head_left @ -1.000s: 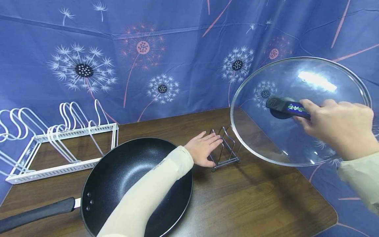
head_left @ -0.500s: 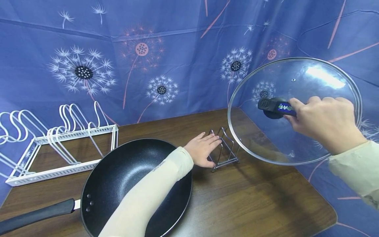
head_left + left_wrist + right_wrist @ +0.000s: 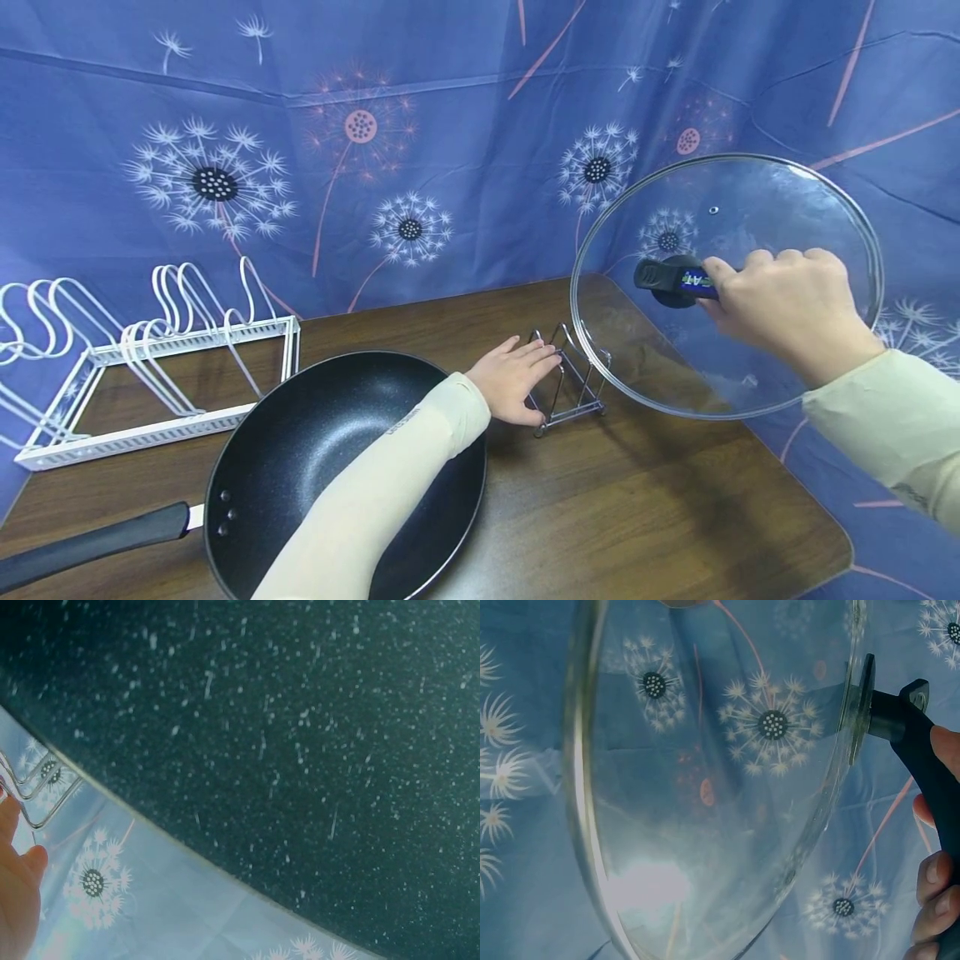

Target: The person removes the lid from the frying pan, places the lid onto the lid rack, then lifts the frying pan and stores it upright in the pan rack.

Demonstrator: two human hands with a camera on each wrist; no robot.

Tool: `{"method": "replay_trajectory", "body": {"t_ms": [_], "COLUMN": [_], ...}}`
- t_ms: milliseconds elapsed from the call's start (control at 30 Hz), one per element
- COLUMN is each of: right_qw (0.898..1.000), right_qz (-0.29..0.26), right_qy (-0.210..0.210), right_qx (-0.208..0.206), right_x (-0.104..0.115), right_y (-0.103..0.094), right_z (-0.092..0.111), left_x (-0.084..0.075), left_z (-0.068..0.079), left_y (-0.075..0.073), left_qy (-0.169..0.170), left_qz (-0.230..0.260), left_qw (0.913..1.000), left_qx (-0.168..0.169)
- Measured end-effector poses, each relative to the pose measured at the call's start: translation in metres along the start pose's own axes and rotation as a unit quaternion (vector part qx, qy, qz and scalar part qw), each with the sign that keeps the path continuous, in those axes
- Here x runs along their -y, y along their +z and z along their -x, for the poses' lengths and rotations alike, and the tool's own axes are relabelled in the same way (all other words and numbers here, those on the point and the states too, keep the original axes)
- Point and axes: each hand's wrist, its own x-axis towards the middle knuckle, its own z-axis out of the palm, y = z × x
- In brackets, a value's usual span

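My right hand (image 3: 787,304) grips the black handle (image 3: 675,278) of a round glass pan lid (image 3: 750,362), held tilted up above the table's right side. In the right wrist view, curled fingers (image 3: 936,909) wrap that handle, with the lid's glass (image 3: 705,832) to its left. The left hand (image 3: 512,382), fingers straight and spread, rests on a small wire rack (image 3: 576,410). Its forearm passes over a black frying pan (image 3: 322,417). The pan's surface (image 3: 285,750) fills most of the left wrist view. From the head, the lid's rim overlaps the rack's right side; contact cannot be told.
A larger white rack (image 3: 150,429) with curved wire dividers stands at the table's left. The pan's long handle (image 3: 97,537) points left. The wooden table (image 3: 637,508) has a rounded right corner. A blue dandelion-print curtain (image 3: 480,167) hangs behind.
My right hand has carried the lid leftward, toward the small wire rack, and the lid's tilt has shifted a little. The left hand, the rack and the pan stay put.
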Motion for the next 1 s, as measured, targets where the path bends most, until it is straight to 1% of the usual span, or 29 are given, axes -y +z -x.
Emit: {"method": "replay_trajectory", "body": {"t_ms": [100, 200, 300, 467, 700, 767, 867, 933, 1000], "right_qw": [1.0, 1.0, 1.0, 1.0, 0.999, 0.999, 0.997, 0.996, 0.995], "right_qz": [0.0, 0.0, 0.001, 0.0, 0.002, 0.005, 0.009, 0.013, 0.017], "right_qy": [-0.011, -0.016, -0.014, -0.007, 0.016, 0.015, 0.016, 0.015, 0.01], "right_qx": [-0.01, -0.005, 0.009, 0.008, 0.049, 0.052, 0.074, 0.089, 0.095], "right_x": [0.003, 0.006, 0.009, 0.015, 0.019, 0.02, 0.024, 0.027, 0.028], "right_y": [0.004, 0.007, 0.009, 0.014, 0.017, 0.019, 0.022, 0.024, 0.025], "right_z": [0.0, 0.0, 0.0, 0.0, 0.001, 0.001, 0.001, 0.001, 0.002], "left_x": [-0.001, -0.001, 0.0, 0.0, 0.0, 0.0, 0.001, 0.001, 0.0], "left_z": [0.0, 0.0, -0.001, -0.001, -0.005, -0.005, -0.004, -0.003, -0.003], "left_y": [0.0, 0.001, 0.002, 0.004, 0.004, 0.004, 0.005, 0.004, 0.003], "left_qy": [0.0, 0.002, 0.003, 0.003, 0.006, 0.006, 0.003, -0.001, -0.002], "left_qz": [-0.003, -0.005, -0.002, 0.01, 0.009, 0.013, 0.023, 0.022, 0.024], "left_qw": [1.0, 1.0, 0.9999, 0.9998, 0.9996, 0.9995, 0.9994, 0.9994, 0.9994], "left_qx": [-0.003, -0.008, -0.013, -0.018, -0.027, -0.028, -0.027, -0.026, -0.026]}}
